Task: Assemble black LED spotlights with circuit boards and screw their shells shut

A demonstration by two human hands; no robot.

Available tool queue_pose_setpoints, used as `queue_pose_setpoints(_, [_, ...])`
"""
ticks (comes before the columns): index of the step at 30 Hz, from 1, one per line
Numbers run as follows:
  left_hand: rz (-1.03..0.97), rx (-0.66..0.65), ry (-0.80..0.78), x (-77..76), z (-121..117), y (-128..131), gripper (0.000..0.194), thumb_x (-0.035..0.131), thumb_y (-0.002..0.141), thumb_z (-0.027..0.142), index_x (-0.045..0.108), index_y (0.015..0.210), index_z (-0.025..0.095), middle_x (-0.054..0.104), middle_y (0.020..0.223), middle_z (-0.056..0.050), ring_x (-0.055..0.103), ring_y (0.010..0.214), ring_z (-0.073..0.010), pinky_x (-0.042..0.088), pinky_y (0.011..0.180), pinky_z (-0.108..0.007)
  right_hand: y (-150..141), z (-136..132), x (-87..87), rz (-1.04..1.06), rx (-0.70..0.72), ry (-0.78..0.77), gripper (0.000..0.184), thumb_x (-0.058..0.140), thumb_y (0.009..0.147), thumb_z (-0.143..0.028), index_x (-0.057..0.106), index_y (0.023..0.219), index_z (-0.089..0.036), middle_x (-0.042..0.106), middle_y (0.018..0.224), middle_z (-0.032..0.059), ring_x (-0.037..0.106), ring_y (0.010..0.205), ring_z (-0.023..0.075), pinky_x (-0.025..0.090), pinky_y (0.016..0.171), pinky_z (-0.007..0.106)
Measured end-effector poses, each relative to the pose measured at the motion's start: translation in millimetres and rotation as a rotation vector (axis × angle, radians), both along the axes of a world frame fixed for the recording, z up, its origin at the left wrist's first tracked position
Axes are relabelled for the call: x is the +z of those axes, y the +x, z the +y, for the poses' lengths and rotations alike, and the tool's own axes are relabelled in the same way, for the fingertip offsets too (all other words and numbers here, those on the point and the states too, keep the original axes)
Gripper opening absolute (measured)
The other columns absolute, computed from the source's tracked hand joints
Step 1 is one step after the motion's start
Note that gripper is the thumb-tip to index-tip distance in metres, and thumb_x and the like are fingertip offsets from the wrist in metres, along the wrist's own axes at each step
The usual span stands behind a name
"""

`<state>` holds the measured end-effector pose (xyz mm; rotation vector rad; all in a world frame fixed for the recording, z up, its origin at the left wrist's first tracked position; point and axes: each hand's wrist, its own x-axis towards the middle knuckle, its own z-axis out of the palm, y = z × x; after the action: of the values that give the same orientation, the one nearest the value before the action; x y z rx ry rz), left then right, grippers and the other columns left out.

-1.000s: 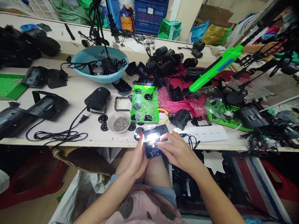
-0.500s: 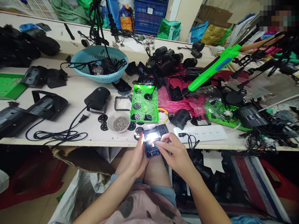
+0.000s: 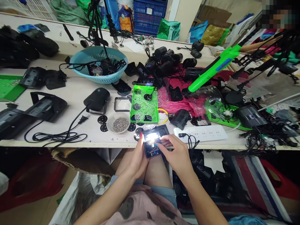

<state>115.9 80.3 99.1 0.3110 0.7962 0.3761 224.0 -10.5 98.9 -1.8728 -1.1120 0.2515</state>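
My left hand (image 3: pixel 137 155) is closed around the left side of an opened black lamp housing (image 3: pixel 152 153), held at the table's front edge. A bright white light glares from its upper part, and thin coloured wires and small parts show in its lower part. At the housing's right side is my right hand (image 3: pixel 174 148), its thumb and fingers bent together over the inside by the wires. What the right fingertips pinch, if anything, is too small to make out. Just beyond lie black perforated discs (image 3: pixel 132 127) and a bowl of small metal screws (image 3: pixel 120 124).
A green mesh tray (image 3: pixel 144 104) lies ahead, with a white power strip (image 3: pixel 201 133) to the right. A black lamp (image 3: pixel 97 99) with its coiled cord sits left. Behind stands a blue basket (image 3: pixel 99 78). A green tool (image 3: pixel 213 70) hangs at the right.
My right hand's fingers have shifted slightly over the inside of the housing, bending closer together. The left hand keeps its hold on the housing. The whole view has drifted a little.
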Motion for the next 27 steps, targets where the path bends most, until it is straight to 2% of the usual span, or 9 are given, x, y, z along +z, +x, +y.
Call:
queue_pose_setpoints(3, [-0.004, 0.004, -0.009, 1.3, 0.0, 0.2, 0.047, 0.045, 0.101, 0.047, 0.065, 0.130, 0.014, 0.076, 0.113, -0.013, 0.069, 0.107, -0.0277, 0.053, 0.097, -0.040, 0.6, 0.3, -0.6, 0.041, 0.006, -0.019, 0.004, 0.070, 0.086, -0.018, 0.068, 0.083, -0.022, 0.073, 0.078, 0.0005, 0.070, 0.066, 0.0155, 0.059, 0.064, 0.026])
queue_pose_setpoints(8, [-0.001, 0.016, -0.008, 4.0, -0.5, -0.1, 0.047, 0.046, 0.101, 0.046, 0.063, 0.133, 0.016, 0.076, 0.114, -0.012, 0.069, 0.108, -0.0268, 0.053, 0.098, -0.040, -1.4, 1.3, 2.3, 0.017, 0.048, -0.004, 0.013, 0.064, 0.088, -0.014, 0.072, 0.082, -0.022, 0.076, 0.082, 0.0016, 0.073, 0.078, 0.0176, 0.058, 0.069, 0.026])
queue_pose_setpoints(14, [-0.048, 0.007, -0.009, 1.0, -1.3, -0.3, 0.052, 0.045, 0.100, 0.050, 0.061, 0.136, 0.016, 0.075, 0.116, -0.012, 0.069, 0.109, -0.0272, 0.052, 0.099, -0.041, -5.6, 3.0, 4.8, 0.079, -0.021, -0.020, 0.015, 0.063, 0.084, -0.012, 0.072, 0.078, -0.022, 0.074, 0.074, -0.0001, 0.070, 0.066, 0.0158, 0.058, 0.062, 0.025])
queue_pose_setpoints(18, [-0.025, 0.002, 0.002, 0.3, -0.5, -0.5, 0.052, 0.041, 0.102, 0.049, 0.063, 0.133, 0.015, 0.076, 0.113, -0.012, 0.069, 0.108, -0.0263, 0.052, 0.099, -0.040, -7.4, 2.4, 3.7, 0.105, -0.039, -0.033, 0.015, 0.063, 0.083, -0.009, 0.072, 0.080, -0.022, 0.073, 0.075, -0.0006, 0.069, 0.066, 0.0150, 0.056, 0.063, 0.025])
queue_pose_setpoints(22, [-0.049, 0.001, -0.012, -2.6, 0.4, -3.0, 0.047, 0.051, 0.098, 0.050, 0.067, 0.127, 0.016, 0.076, 0.110, -0.010, 0.068, 0.107, -0.0261, 0.052, 0.098, -0.039, -8.5, -0.5, 1.1, 0.011, 0.041, -0.016, 0.017, 0.060, 0.089, -0.011, 0.071, 0.084, -0.022, 0.073, 0.083, 0.0020, 0.070, 0.077, 0.0168, 0.057, 0.072, 0.028])
queue_pose_setpoints(27, [-0.068, 0.006, -0.011, -7.7, 1.3, -6.1, 0.042, 0.058, 0.095, 0.049, 0.070, 0.118, 0.015, 0.076, 0.108, -0.010, 0.068, 0.107, -0.0264, 0.052, 0.097, -0.038, -10.9, -5.1, -0.9, -0.118, 0.152, -0.021, 0.020, 0.052, 0.097, -0.014, 0.071, 0.101, -0.023, 0.070, 0.097, 0.0065, 0.067, 0.095, 0.0194, 0.056, 0.086, 0.034])
